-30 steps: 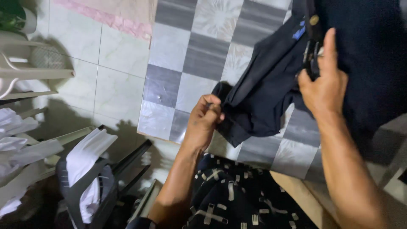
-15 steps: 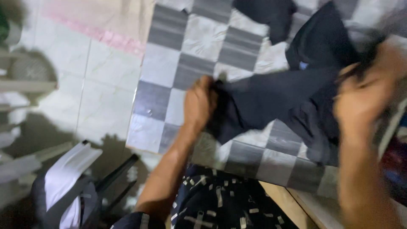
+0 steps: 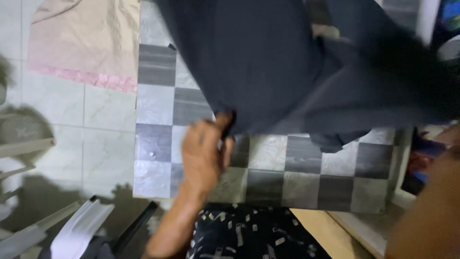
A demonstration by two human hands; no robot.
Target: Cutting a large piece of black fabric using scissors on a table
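Note:
A large dark navy garment (image 3: 287,67) hangs spread across the upper middle of the view, over a grey and white checkered mat (image 3: 158,144). My left hand (image 3: 203,153) pinches the garment's lower left edge between thumb and fingers. Only my right forearm (image 3: 426,216) shows, blurred, at the lower right; the right hand itself is out of sight behind the cloth or beyond the frame. A patterned black and white cloth (image 3: 249,235) lies over my lap at the bottom.
A beige cloth with a pink border (image 3: 81,43) lies on the pale tiled floor at upper left. Pale rack bars (image 3: 24,148) and a folded white item (image 3: 79,230) sit at the left. Coloured objects (image 3: 426,153) crowd the right edge.
The garment has been lifted and spread wide, now filling the top of the view. My left hand stayed gripping its edge. My right hand moved up and out of sight.

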